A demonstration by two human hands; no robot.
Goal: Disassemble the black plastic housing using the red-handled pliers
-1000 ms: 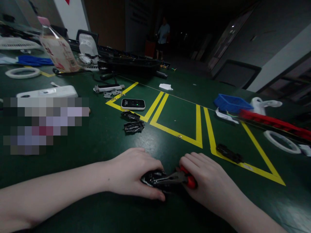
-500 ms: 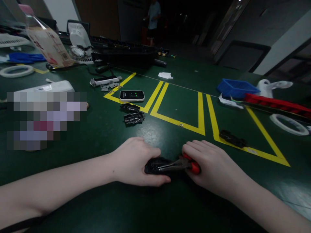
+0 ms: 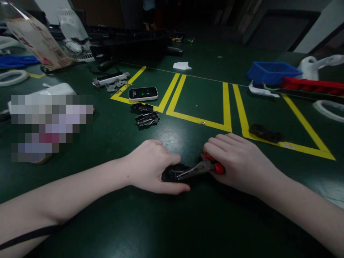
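Observation:
My left hand (image 3: 154, 166) is closed around a small black part (image 3: 172, 173), thumb on the near side and fingers on the far side. My right hand (image 3: 235, 163) grips the red handles of a pair of pliers (image 3: 200, 167). The metal jaws of the pliers point left and reach onto the black part; exactly what they bite is too dark to see. Beyond my left hand lie two similar black parts (image 3: 147, 118), close together. A third dark part (image 3: 264, 133) rests across the yellow tape, past my right hand.
A white-edged device with green lights (image 3: 143, 93) lies inside yellow tape (image 3: 199, 122) on the green table. Farther right stand a blue bin (image 3: 272, 73), a red strip (image 3: 309, 87) and a tape roll (image 3: 330, 110). A bottle (image 3: 37, 41) and a white fan (image 3: 72, 28) are at the back left.
The camera view has tilted downward, so the table's things appear higher. Both hands keep their holds, and the pliers now slant up more toward the right hand.

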